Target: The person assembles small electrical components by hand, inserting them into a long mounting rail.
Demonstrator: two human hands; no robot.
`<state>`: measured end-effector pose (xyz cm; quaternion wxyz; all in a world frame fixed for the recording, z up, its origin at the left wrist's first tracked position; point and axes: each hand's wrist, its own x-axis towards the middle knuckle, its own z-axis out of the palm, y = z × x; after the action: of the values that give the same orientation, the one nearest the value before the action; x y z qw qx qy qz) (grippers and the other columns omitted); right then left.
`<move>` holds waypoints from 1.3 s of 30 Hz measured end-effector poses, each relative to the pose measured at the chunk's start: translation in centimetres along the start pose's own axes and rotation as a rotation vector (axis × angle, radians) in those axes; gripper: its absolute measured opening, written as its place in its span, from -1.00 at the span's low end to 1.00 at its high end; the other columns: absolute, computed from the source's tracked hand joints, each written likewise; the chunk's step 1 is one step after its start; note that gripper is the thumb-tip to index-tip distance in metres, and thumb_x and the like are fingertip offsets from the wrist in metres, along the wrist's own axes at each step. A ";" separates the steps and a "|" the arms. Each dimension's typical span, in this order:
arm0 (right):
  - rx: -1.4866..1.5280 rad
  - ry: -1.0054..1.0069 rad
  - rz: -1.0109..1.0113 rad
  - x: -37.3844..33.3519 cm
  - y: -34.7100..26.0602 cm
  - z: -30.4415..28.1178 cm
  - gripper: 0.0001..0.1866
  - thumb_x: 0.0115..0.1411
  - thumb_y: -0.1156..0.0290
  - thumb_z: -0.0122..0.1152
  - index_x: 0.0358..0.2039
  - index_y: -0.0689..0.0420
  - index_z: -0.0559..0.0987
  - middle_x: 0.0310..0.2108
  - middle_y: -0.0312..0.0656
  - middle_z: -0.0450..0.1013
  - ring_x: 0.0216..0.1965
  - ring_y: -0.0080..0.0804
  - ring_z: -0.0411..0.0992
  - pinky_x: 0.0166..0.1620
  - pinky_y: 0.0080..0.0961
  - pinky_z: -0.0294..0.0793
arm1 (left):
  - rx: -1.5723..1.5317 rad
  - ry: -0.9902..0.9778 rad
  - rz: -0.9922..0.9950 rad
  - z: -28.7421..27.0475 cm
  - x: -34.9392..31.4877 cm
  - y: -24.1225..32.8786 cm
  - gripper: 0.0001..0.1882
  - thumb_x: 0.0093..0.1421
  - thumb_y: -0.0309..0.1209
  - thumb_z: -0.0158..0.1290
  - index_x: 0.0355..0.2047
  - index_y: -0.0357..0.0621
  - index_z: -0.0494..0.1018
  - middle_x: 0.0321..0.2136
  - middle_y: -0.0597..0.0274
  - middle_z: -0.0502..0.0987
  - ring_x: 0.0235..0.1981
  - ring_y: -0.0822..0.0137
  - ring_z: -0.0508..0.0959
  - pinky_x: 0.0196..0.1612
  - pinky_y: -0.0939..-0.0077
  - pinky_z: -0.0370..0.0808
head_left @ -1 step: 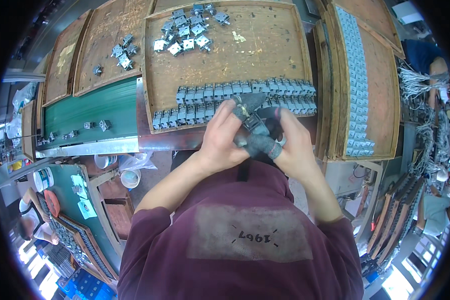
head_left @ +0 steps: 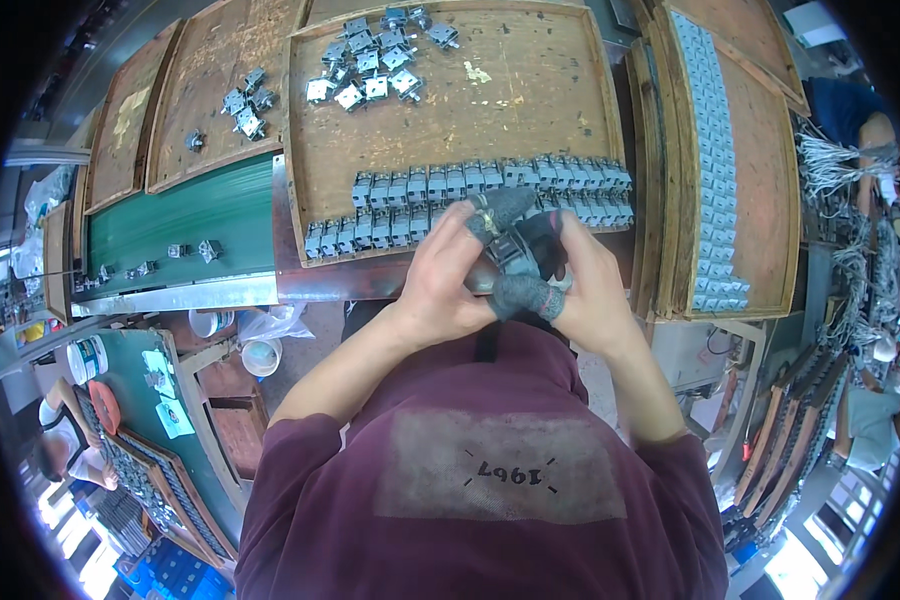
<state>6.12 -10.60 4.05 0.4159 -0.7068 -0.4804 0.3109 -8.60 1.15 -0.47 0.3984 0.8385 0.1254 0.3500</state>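
Note:
Both hands are together in front of my chest, at the near edge of a wooden tray (head_left: 545,110), with dark finger covers on several fingertips. Between them is a small, boxy grey metal part (head_left: 511,250), partly hidden by the fingers. My left hand (head_left: 440,275) pinches it from the left, and my right hand (head_left: 592,295) grips it from the right. Just beyond the fingers, two rows of similar metal parts (head_left: 425,185) stand side by side along the tray's near side. A loose heap of these parts (head_left: 370,60) lies at the tray's far left.
Left of the tray runs a green belt (head_left: 180,225) with a few parts. More wooden trays lie beyond it. On the right, stacked trays hold a column of grey parts (head_left: 712,170). A white bucket (head_left: 261,357) stands below left. Other people (head_left: 65,440) are at both sides.
My fingers have shifted very slightly around the metal part. The trays and the other parts look the same.

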 end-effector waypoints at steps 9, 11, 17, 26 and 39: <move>-0.026 -0.088 -0.104 -0.7 1.1 -0.5 -0.55 -0.03 0.08 0.44 -0.39 0.23 0.53 -0.46 -0.01 0.51 -0.39 -0.06 0.54 -0.30 -0.28 0.49 | -0.050 -0.021 0.153 0.9 -0.1 1.1 -0.35 -0.13 -0.36 0.33 0.03 -0.34 0.48 -0.29 0.06 0.55 -0.33 0.02 0.57 -0.21 0.31 0.54; -0.089 -0.136 -0.070 -1.0 0.9 -0.9 -0.56 -0.02 0.09 0.43 -0.34 0.21 0.56 -0.41 0.00 0.53 -0.37 -0.04 0.55 -0.27 -0.23 0.51 | -0.009 -0.165 0.127 -0.2 -0.3 0.4 -0.46 -0.15 -0.38 0.31 -0.10 -0.29 0.51 -0.26 0.00 0.54 -0.26 -0.03 0.55 -0.16 0.24 0.53; -0.490 0.729 0.204 -4.3 5.4 -9.4 -0.61 0.12 0.22 0.36 -0.14 0.22 0.59 -0.25 -0.06 0.56 -0.13 -0.24 0.54 -0.05 -0.39 0.48 | 0.381 0.014 -0.386 -6.9 -0.6 -4.6 -0.46 0.00 -0.55 0.22 0.07 -0.15 0.49 -0.06 0.15 0.45 -0.11 0.28 0.49 -0.09 0.47 0.46; -0.460 0.621 0.808 -13.6 17.7 -24.2 -0.62 0.27 0.14 0.17 -0.01 0.09 0.61 -0.20 -0.06 0.56 -0.19 -0.27 0.53 -0.04 -0.30 0.51 | 0.074 -0.345 -0.828 -13.7 -1.4 -17.1 -0.44 -0.07 -0.63 0.16 0.04 -0.29 0.45 -0.20 0.20 0.56 -0.20 0.36 0.52 -0.12 0.50 0.47; -0.322 0.912 0.569 -14.4 23.0 -26.8 -0.72 0.23 0.29 0.27 -0.17 0.23 0.55 -0.35 -0.27 0.49 -0.35 -0.52 0.41 -0.24 -0.55 0.42 | 0.193 -0.124 -0.653 -14.4 -3.0 -11.4 -0.51 -0.03 -0.52 0.06 -0.01 -0.15 0.46 -0.15 -0.13 0.43 -0.13 -0.08 0.46 -0.07 0.24 0.44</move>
<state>33.29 -36.25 -3.38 0.3682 -0.9260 -0.0834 -0.0036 -19.83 15.45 -4.22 0.4150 0.8076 0.3953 0.1386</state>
